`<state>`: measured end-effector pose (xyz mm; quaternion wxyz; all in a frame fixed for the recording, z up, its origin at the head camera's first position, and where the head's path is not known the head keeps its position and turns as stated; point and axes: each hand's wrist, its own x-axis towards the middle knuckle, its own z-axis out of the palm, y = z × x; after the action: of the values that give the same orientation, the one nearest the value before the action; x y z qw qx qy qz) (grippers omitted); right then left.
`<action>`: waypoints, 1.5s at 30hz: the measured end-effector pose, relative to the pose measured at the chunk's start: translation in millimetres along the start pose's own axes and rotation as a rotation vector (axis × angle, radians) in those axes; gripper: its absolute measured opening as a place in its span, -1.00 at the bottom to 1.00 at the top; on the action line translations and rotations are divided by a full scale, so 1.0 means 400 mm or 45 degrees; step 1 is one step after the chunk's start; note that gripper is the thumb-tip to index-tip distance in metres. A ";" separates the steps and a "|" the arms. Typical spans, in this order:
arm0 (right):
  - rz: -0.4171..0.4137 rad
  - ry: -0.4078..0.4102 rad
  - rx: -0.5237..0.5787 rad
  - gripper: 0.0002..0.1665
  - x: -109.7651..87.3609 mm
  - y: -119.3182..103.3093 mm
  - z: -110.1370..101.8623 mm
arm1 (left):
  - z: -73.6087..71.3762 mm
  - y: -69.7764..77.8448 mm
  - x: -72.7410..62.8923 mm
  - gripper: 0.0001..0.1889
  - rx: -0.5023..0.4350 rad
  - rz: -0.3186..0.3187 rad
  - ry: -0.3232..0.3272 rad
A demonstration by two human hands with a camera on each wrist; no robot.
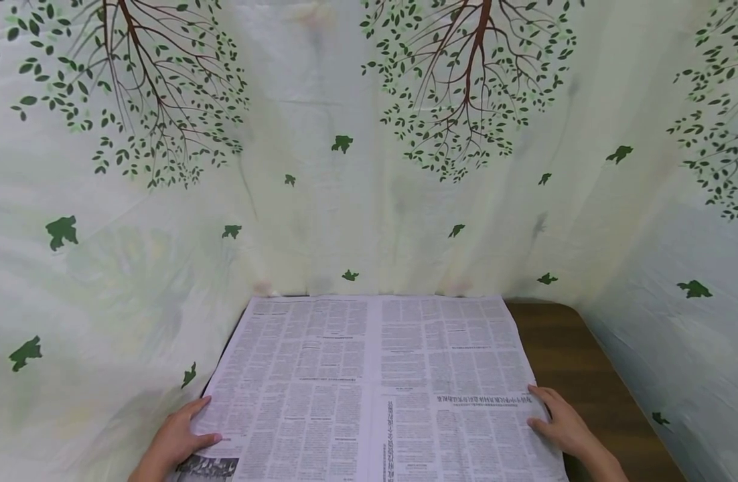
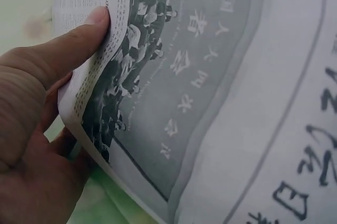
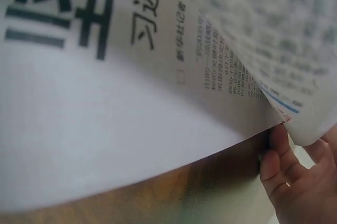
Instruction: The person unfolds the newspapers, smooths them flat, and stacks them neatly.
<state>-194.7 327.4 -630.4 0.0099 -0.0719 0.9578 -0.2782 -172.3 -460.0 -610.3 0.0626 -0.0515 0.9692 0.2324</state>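
Note:
A wide newspaper sheet, creased down its middle, spreads over the table in the head view. My left hand grips its left edge, thumb on the printed face. In the left wrist view, the thumb of that hand lies on the bent margin and the other fingers go beneath it, beside a printed photo. My right hand holds the opposite edge between thumb and fingers. From the right wrist, curled fingertips show under the paper, where a layer folds over; its thumb is hidden there.
A brown wooden table shows along the right side of the newspaper. Pale cloth printed with trees and green leaves hangs behind the table's far edge and on both sides.

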 end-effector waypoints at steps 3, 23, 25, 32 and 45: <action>-0.002 0.013 0.000 -0.14 -0.005 -0.006 -0.001 | 0.003 0.007 0.000 0.18 0.019 0.021 -0.005; -0.238 0.031 -0.115 -0.13 -0.037 -0.018 0.001 | 0.058 0.112 -0.024 0.14 0.207 0.123 -0.121; -0.237 0.027 -0.107 -0.13 -0.039 -0.016 0.001 | 0.060 0.112 -0.022 0.17 0.214 0.114 -0.127; -0.240 0.044 -0.082 -0.14 -0.031 -0.004 0.013 | 0.060 0.111 -0.008 0.19 0.190 0.081 -0.118; -0.212 0.031 -0.059 -0.14 -0.027 -0.002 0.019 | 0.071 0.094 0.003 0.26 0.145 -0.027 -0.159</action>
<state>-183.6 324.1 -636.7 -0.0265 -0.1482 0.9547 -0.2567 -175.7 -413.9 -618.8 0.1283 -0.0436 0.9745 0.1789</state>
